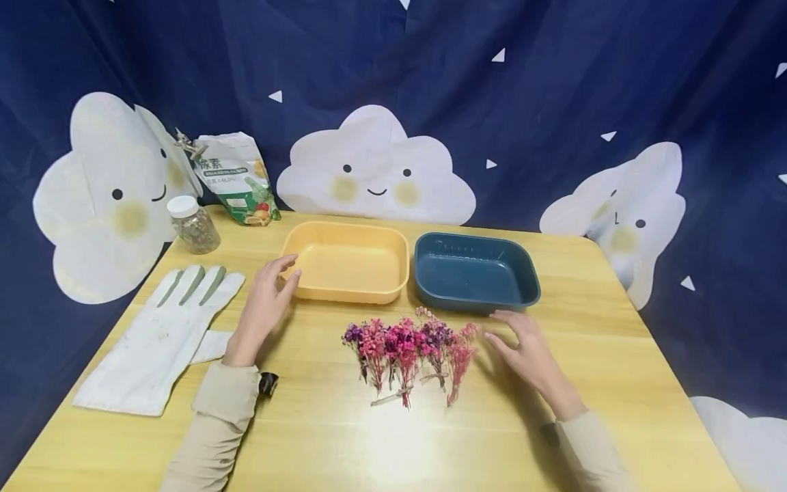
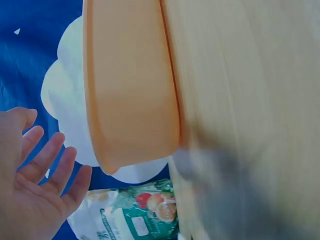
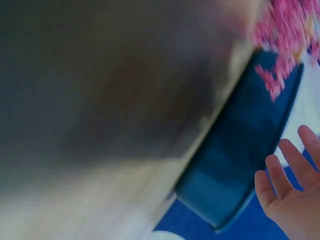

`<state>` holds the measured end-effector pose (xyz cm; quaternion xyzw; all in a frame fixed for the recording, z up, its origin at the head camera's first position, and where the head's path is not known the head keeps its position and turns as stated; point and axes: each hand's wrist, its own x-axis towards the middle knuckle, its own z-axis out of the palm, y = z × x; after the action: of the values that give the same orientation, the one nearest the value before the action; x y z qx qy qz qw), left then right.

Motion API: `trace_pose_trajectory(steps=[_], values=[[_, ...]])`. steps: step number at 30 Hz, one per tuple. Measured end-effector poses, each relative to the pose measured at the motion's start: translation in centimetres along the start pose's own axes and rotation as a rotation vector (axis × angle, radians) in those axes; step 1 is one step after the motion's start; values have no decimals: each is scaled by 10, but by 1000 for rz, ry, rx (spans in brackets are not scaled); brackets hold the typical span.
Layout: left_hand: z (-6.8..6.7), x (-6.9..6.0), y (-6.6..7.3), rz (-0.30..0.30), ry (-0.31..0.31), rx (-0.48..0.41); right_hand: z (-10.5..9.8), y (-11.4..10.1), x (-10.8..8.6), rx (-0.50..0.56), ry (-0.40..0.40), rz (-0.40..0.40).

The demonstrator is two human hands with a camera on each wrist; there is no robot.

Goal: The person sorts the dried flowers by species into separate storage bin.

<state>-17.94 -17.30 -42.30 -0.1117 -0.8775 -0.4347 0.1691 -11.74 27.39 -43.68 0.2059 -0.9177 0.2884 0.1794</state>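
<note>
Small bunches of dried pink and purple flowers [image 1: 406,345] lie in a row on the table, their stems toward the near edge. My left hand [image 1: 261,301], fingers relaxed and slightly bent, is at the left end of the yellow tray [image 1: 344,263]; whether it touches the rim I cannot tell. In the left wrist view that hand [image 2: 42,185] has its fingers spread with nothing in them. My right hand [image 1: 529,352] is just right of the rightmost pink bunch [image 1: 460,359], below the dark blue tray [image 1: 476,270], and holds nothing. The right wrist view shows its fingers [image 3: 280,180] extended.
A pair of white and green gloves [image 1: 154,342] lies at the left. Behind them stand a white-capped jar [image 1: 198,229] and a printed bag [image 1: 236,181]. A dark blue curtain [image 1: 522,123] with cloud shapes hangs behind the table [image 1: 553,424].
</note>
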Motion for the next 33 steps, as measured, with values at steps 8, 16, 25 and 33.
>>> trace_pose_trajectory(steps=[8,16,25,33], values=[[-1,9,-12,-90,42,-114,5,-11,-22,-5,-75,-24],[-3,12,-20,-169,67,-135,10,-18,-34,-20,-133,39],[-3,12,-29,-229,35,-121,16,-35,-45,-58,-276,68],[-5,6,-34,-326,1,-165,28,-47,-51,-111,-269,129]])
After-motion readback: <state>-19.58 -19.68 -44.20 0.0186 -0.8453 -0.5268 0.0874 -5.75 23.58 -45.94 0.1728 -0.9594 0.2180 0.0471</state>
